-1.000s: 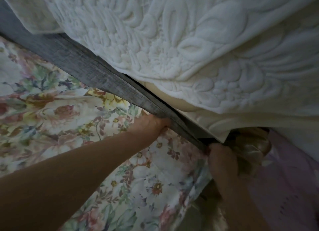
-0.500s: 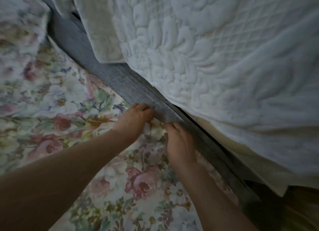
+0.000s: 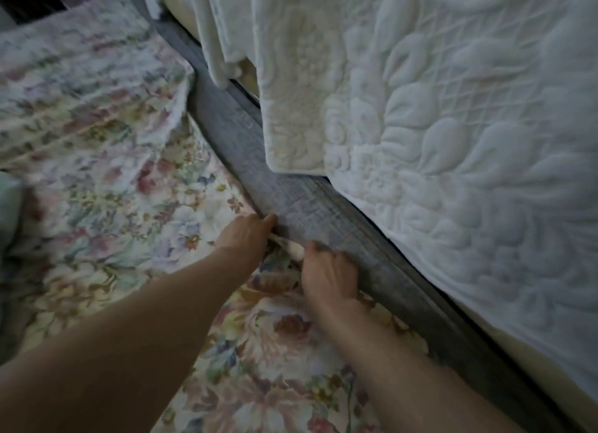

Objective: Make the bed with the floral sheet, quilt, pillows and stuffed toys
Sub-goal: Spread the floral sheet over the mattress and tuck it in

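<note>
Across the right side: a white stitched quilt hangs in heavy folds over the far face of the bed board, off the sleeping surface and not yet laid.
Bed surface: the floral sheet lies spread over all of the bed that shows, softly wrinkled, its far edge meeting the board.
Bed board: grey weathered wood, running diagonally between sheet and quilt.
Floral bundle: upper left, resting on the sheet; too blurred to tell whether it is a pillow or folded cloth.
Right hand: at the seam where sheet meets board, fingers spread and straight, grip wide and holding nothing, pressing a pale roll of sheet edge down into the gap.
Left hand: just beside it at the same seam; the fingertips dip out of sight, so I cannot tell whether its grip holds cloth or only pushes it.
Done so far: the sheet appears spread, with tucking under way.
Left to do: probably the rest of the tuck, then quilt and pillows; no stuffed toys are in view.
</note>
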Demonstrator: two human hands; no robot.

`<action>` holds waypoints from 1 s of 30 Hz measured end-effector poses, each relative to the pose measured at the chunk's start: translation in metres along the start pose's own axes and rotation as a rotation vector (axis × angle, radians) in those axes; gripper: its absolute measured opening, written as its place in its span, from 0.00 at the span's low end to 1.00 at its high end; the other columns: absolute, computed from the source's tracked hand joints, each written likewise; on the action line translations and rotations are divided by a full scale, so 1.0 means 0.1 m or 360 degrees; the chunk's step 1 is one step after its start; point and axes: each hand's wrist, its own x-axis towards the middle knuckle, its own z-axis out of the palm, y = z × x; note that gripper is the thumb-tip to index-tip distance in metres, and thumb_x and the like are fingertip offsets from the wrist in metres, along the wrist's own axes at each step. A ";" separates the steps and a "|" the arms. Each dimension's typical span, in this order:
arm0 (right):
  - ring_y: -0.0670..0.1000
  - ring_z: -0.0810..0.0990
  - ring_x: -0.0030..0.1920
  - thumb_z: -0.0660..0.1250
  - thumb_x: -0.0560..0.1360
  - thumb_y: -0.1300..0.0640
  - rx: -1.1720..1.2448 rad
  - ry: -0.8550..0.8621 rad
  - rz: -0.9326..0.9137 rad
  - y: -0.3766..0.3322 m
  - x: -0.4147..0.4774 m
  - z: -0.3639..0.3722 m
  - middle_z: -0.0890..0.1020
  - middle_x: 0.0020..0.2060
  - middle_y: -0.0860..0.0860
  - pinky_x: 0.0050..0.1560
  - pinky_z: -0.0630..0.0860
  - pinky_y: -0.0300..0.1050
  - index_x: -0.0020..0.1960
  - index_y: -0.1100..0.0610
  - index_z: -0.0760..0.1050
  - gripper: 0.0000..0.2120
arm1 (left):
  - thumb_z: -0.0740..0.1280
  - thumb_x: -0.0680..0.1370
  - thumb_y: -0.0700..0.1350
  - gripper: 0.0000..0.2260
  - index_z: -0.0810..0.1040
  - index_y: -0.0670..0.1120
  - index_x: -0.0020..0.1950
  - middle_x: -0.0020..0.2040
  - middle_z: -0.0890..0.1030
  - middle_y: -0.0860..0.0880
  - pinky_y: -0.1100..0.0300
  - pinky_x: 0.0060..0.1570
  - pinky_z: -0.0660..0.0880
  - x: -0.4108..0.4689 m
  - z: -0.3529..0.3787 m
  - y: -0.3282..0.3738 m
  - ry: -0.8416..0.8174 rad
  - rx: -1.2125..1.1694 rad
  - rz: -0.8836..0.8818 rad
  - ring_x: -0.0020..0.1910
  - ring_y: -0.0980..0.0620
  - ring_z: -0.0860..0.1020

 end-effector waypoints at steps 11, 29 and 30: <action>0.56 0.78 0.26 0.67 0.70 0.60 -0.0254 0.1104 -0.0187 0.41 0.29 -0.30 0.79 0.29 0.55 0.24 0.70 0.44 0.52 0.59 0.74 0.11 | 0.64 0.76 0.38 0.08 0.72 0.46 0.54 0.45 0.78 0.44 0.53 0.38 0.65 0.50 -0.24 0.21 0.0992 -0.0425 0.0253 0.43 0.41 0.75; 0.58 0.71 0.70 0.54 0.77 0.58 0.0131 0.0861 -0.0587 -0.79 1.27 0.30 0.72 0.69 0.60 0.67 0.71 0.55 0.74 0.62 0.66 0.25 | 0.64 0.74 0.40 0.21 0.75 0.42 0.67 0.60 0.75 0.38 0.48 0.58 0.71 1.07 -0.16 -0.97 0.1042 -0.0504 0.0188 0.57 0.38 0.72; 0.59 0.69 0.71 0.55 0.78 0.56 0.0100 0.0783 -0.0685 -0.78 1.35 0.37 0.72 0.70 0.59 0.68 0.69 0.57 0.73 0.60 0.67 0.25 | 0.64 0.74 0.37 0.23 0.73 0.43 0.70 0.63 0.72 0.39 0.47 0.59 0.71 1.14 -0.23 -1.09 0.0873 -0.0457 0.0063 0.58 0.37 0.72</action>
